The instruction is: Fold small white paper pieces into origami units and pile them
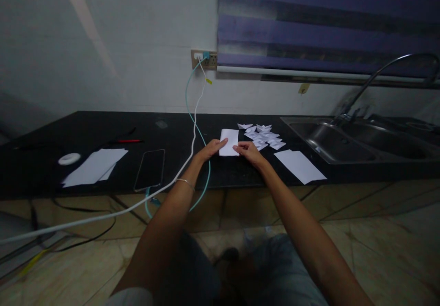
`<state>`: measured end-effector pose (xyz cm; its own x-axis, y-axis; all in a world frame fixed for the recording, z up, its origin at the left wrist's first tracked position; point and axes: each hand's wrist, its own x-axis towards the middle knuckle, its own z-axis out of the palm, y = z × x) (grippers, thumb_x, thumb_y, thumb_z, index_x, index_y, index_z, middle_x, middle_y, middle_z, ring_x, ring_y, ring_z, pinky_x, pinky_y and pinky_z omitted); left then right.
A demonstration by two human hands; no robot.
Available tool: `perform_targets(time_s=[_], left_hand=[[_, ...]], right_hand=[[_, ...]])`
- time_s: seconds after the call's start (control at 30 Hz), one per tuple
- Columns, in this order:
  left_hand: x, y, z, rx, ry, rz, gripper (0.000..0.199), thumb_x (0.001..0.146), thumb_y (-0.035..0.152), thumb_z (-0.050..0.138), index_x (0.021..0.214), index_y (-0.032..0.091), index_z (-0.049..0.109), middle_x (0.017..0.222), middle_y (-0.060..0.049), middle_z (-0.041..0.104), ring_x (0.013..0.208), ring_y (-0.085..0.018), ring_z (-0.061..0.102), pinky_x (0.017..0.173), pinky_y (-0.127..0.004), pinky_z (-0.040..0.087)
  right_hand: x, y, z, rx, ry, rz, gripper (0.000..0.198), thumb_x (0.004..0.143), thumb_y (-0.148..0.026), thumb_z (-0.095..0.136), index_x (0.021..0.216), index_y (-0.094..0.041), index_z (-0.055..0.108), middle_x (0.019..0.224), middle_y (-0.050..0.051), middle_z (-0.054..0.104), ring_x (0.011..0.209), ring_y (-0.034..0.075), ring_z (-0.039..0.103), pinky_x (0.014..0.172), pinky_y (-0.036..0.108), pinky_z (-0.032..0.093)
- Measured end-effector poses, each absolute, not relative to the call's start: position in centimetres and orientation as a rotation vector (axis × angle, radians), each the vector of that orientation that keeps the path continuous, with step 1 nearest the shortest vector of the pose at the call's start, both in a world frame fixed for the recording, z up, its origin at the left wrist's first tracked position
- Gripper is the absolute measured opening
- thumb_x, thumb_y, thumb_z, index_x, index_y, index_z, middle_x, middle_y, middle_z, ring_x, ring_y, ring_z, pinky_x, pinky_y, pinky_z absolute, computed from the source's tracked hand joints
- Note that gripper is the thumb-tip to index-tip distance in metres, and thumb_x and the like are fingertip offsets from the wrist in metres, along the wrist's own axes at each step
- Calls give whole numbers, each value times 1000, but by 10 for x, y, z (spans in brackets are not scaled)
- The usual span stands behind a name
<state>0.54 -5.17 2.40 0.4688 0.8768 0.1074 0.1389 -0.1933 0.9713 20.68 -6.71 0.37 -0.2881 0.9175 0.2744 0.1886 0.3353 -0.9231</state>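
Folded paper [228,146], white, one: centre of our dial, on the worktop [103,125]. Left hand [212,148], 8 to 9 o'clock: nearly closed, thumb over the paper's edge. Right hand [250,151], 3 to 4 o'clock: pinching the opposite edge. Risks, in our judgement: uneven thumb pressure may skew the fold; a snag on the white cable [195,131], 9 o'clock, may jerk the hold; a sweeping right hand may scatter the paper boats [263,136], 2 to 3 o'clock. Brands, labels, writing: we can read none

Cntr [103,131] w/ phone [150,169], paper boats [263,136]
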Motion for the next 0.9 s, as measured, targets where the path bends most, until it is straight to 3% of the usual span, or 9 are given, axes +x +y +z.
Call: perform_targets(time_s=[0.37,0.73,0.9], left_hand=[[6,-46,16,1663,897,842,37,81,42,60,65,9,63,58,-2,60,51,-8,48,50,-20,34],[5,-37,11,1445,809,918,40,71,47,70,75,8,65,67,-5,66,61,-13,58,61,-23,43],[7,-40,13,1485,827,999,49,82,56,55,67,10,61,59,-3,61,52,-10,53,53,-23,38]], right_hand=[[204,-66,4,-1032,-1618,1031,40,72,-55,63,65,-16,60,57,-3,51,54,10,40,52,24,28],[204,-69,7,-996,-1691,1051,36,70,-51,68,69,-16,62,63,-1,54,60,12,44,55,25,31],[203,-72,10,-1020,-1686,1031,35,69,-50,70,65,-16,59,59,-1,50,60,13,43,54,26,29]])
